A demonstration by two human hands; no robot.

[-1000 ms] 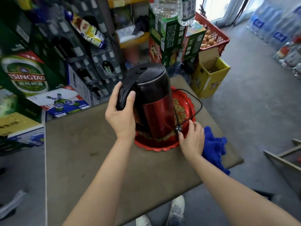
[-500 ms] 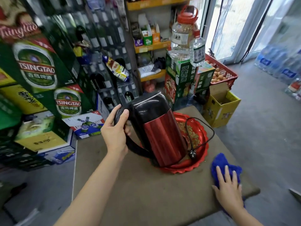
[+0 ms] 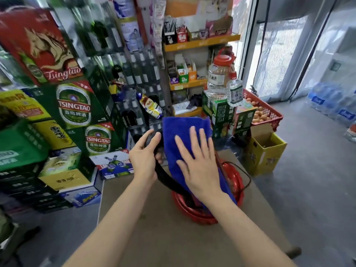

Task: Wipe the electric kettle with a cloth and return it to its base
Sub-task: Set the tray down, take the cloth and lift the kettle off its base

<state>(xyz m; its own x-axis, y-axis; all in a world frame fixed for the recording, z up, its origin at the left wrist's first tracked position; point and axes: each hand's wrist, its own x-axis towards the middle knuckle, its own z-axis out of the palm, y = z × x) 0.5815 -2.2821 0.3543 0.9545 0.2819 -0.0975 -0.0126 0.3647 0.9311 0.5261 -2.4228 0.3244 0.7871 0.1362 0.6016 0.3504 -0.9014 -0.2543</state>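
A shop corner stacked with beer boxes [image 3: 74,106] surrounds a brown table [image 3: 154,237]. The left hand [image 3: 143,160] grasps the kettle's black handle [image 3: 165,178]. Just right of it, the right hand [image 3: 196,164] presses flat, fingers straight, on a blue cloth [image 3: 179,130] draped over the kettle, above a red tray [image 3: 192,212].

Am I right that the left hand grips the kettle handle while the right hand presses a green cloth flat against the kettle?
Not quite: the cloth is blue, not green. The head view shows the left hand gripping the kettle handle while the right hand presses the cloth flat against the kettle.
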